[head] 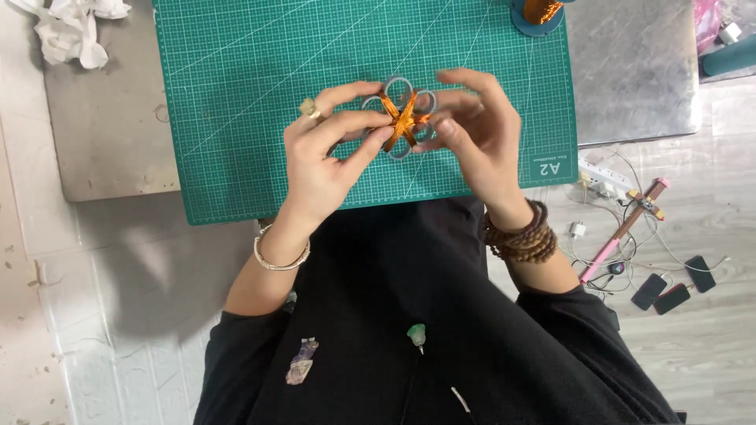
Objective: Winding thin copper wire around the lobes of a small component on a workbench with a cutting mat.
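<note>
A small frame of grey rings, shaped like a flower and crossed with bands of shiny copper wire, is held over a green cutting mat. My left hand, with a ring on one finger and a bangle at the wrist, pinches its left side. From the other side my right hand, wearing brown bead bracelets, grips it with the fingertips at the wire crossing.
A spool of copper wire stands at the mat's far edge. Crumpled white tissue lies at the top left on a metal table. On the floor to the right are a power strip, cables, a pink stick and phones.
</note>
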